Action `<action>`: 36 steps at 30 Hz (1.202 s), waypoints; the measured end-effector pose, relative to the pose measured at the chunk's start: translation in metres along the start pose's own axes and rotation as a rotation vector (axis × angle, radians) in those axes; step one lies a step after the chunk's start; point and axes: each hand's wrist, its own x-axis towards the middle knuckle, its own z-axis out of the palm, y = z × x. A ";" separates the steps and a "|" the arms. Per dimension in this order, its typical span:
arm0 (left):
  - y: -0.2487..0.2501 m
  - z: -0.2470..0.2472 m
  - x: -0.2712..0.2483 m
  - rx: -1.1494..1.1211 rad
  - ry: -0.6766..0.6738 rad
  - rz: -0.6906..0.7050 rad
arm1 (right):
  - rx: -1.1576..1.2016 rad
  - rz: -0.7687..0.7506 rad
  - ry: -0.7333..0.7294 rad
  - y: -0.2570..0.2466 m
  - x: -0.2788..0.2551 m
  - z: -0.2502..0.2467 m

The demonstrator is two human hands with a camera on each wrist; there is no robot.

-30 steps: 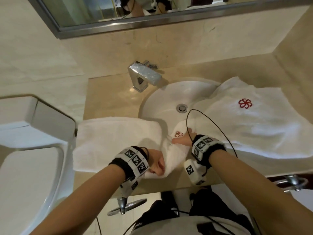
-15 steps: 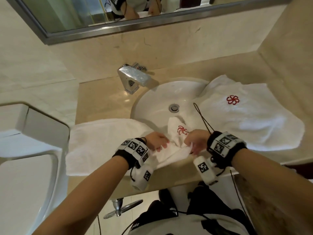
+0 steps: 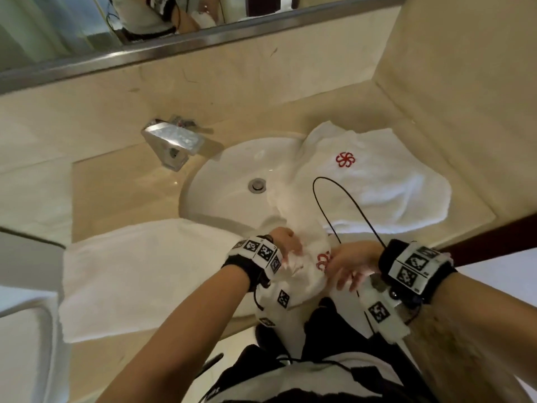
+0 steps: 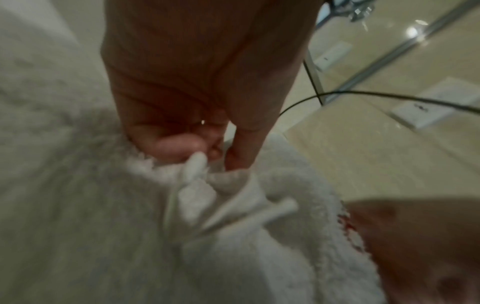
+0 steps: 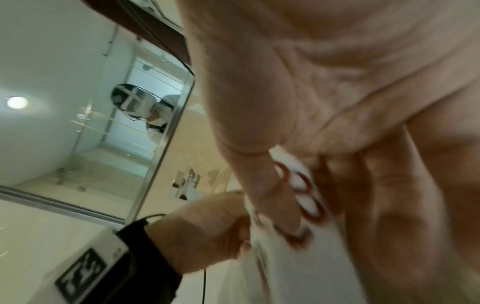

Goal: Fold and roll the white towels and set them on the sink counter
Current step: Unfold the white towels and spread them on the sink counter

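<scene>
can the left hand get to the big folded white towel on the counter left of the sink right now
Probably not yet: the left hand is pinching the small white logo towel. The large folded white towel lies just beside that wrist, nothing between.

No readable text; only red flower emblem (image 3: 345, 160) on towel (image 3: 377, 181), square coded markers on wristbands (image 3: 260, 251).

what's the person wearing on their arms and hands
Both forearms are bare, with no sleeves or gloves. The left hand and right hand each have a black wristband carrying white square tags printed with black patterns, and a white-wrapped camera block under the wrist. A thin black cable loops up from the right wrist.
</scene>
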 end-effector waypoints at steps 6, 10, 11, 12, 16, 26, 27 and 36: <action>0.002 0.005 0.007 0.100 0.086 0.115 | -0.050 -0.288 0.504 -0.030 -0.005 -0.018; 0.004 -0.001 0.007 0.149 0.152 0.192 | -0.708 -0.252 0.546 -0.037 0.013 -0.020; 0.004 -0.004 0.006 0.166 0.163 0.181 | -0.731 -0.265 0.544 -0.036 0.013 -0.021; 0.002 -0.006 0.005 0.222 0.165 0.156 | -0.765 -0.290 0.520 -0.034 0.010 -0.022; -0.009 -0.005 0.011 0.669 0.121 0.083 | -0.799 -0.501 0.476 -0.022 -0.003 -0.020; 0.017 0.017 0.010 0.441 0.200 0.315 | -0.617 -0.343 0.495 0.020 -0.047 -0.037; 0.023 0.018 0.010 0.447 0.230 0.338 | -0.591 -0.285 0.465 0.027 -0.048 -0.036; 0.026 0.027 0.020 0.508 0.149 0.280 | -0.452 -0.111 0.307 0.061 -0.038 -0.031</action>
